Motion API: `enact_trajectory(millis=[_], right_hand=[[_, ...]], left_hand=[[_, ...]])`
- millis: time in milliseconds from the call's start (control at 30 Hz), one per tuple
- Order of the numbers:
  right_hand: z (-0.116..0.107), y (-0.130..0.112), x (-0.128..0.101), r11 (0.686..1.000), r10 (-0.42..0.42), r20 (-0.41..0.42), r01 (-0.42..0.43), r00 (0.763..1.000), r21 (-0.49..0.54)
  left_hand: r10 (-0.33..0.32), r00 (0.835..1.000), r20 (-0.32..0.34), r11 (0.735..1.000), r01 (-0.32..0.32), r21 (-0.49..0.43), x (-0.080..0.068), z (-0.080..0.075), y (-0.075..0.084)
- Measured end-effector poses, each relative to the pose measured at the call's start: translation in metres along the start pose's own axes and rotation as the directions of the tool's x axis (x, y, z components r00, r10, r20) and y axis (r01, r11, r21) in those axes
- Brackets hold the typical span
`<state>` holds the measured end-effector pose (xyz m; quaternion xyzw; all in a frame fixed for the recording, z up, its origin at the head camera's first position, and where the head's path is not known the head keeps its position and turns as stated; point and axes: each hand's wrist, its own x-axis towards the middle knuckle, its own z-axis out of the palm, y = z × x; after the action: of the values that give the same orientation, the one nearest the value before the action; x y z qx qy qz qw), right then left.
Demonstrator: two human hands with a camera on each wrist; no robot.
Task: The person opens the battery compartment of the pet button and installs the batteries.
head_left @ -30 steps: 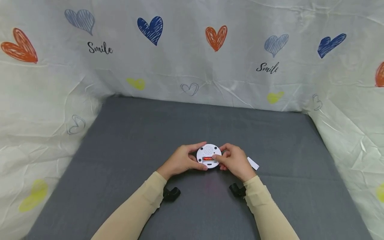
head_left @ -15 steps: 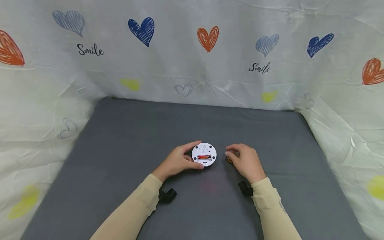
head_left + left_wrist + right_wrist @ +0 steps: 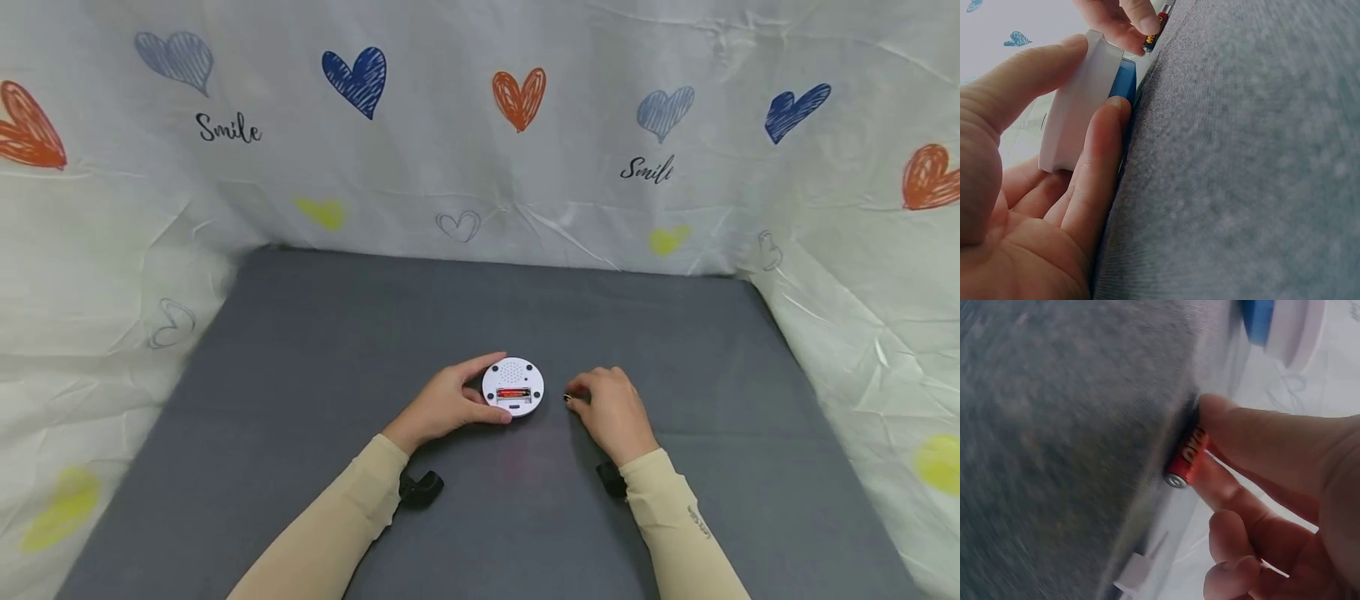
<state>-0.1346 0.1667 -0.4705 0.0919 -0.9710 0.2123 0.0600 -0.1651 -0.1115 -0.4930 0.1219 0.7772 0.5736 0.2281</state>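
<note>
My left hand (image 3: 446,404) grips the rim of a round white battery-powered device (image 3: 512,372) between thumb and fingers. Its underside faces up, showing a grid of small holes, dark feet and an uncovered battery compartment. One red battery (image 3: 513,392) lies in that compartment. In the left wrist view the device (image 3: 1082,103) has a blue part (image 3: 1124,81) on its lower side. To the right, apart from the device, my right hand (image 3: 613,410) pinches a second battery (image 3: 1186,457), red and black, between thumb and fingers, close to the cloth.
Grey cloth (image 3: 360,325) covers the table. A small white piece (image 3: 1134,572) lies beyond my right hand in the right wrist view. White sheeting (image 3: 442,150) with printed hearts stands behind and at both sides. Black wrist mounts (image 3: 422,490) sit under the sleeves.
My right hand has left the device's compartment, moved right and taken hold of the second battery. The left hand keeps its grip on the device. The head view has shifted slightly.
</note>
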Motion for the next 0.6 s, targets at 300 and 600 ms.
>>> enact_trajectory(millis=[300, 600], right_hand=[[-0.015, -0.02, 0.002, 0.987, -0.134, -0.109, 0.142, 0.985, 0.069], [-0.005, -0.065, 0.011, 0.896, -0.406, -0.095, 0.417, 0.909, 0.154]], left_hand=[[0.017, 1.0, 0.005, 1.0, -0.017, 0.014, 0.002, -0.001, 0.004], [0.033, 0.999, 0.026, 0.999, -0.032, -0.029, -0.005, -0.003, -0.001]])
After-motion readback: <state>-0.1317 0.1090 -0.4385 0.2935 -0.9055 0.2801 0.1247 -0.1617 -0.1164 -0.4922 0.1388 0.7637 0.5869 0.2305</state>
